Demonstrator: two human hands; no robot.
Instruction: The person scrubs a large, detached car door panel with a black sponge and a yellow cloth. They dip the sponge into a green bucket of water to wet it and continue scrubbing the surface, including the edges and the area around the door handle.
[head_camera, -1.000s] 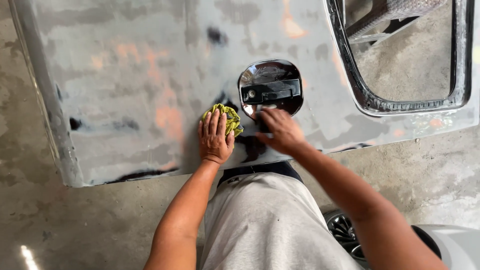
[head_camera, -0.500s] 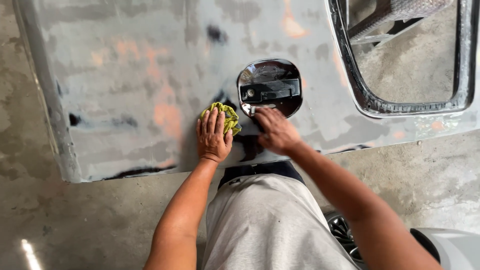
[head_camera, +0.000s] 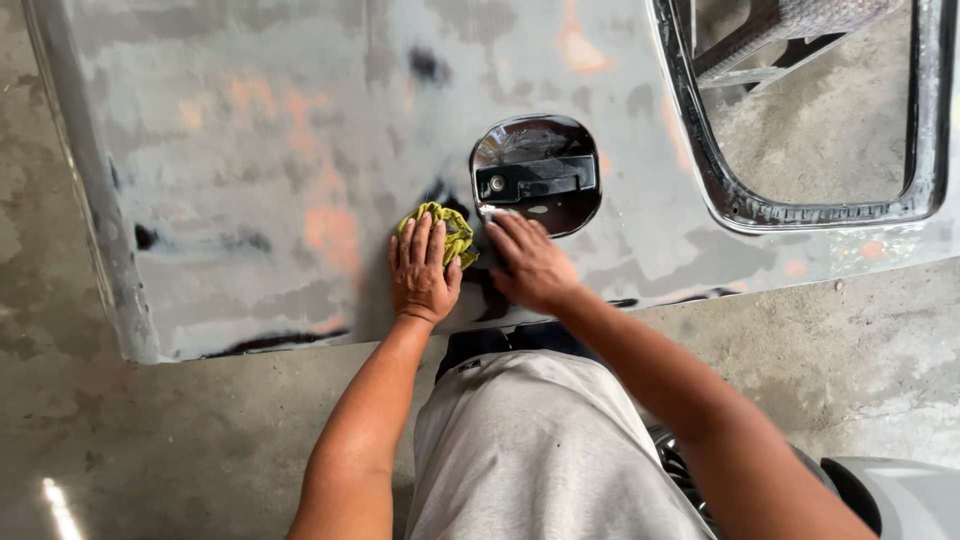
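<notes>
A broad, flat sheet-metal car door panel (head_camera: 300, 150) lies across the far half of the scene, its surface sanded dull grey with mottled patches of orange primer, pale filler and a few black spots where old paint shows. Its left edge is a raised, rounded lip. Set into the panel right of centre is a rounded, glossy black handle recess (head_camera: 537, 172), shaped like a shallow bowl, and in it sits a dark rectangular door handle (head_camera: 535, 180) with a small round lock at its left end.

The left hand (head_camera: 422, 272) lies flat and palm down, fingers spread, pressing on a crumpled yellow-green cloth (head_camera: 452, 232) that bunches out under the fingertips; its grip is loose, a flat press and not a closed fist. The cloth rests on the panel just left of the recess, at its near-left rim. The right hand (head_camera: 530, 262) lies just right of the cloth, fingers stretched out and holding nothing, fingertips at the near rim of the recess.

On the far right, a window opening edged with a shiny black ribbed frame (head_camera: 745, 205) shows rough concrete floor (head_camera: 820, 130) through it and a dark plastic stool (head_camera: 790, 30). Near the person, stained grey concrete runs under the panel's near edge, and a smooth pale grey rounded object (head_camera: 900, 495) sits at the near right corner.
</notes>
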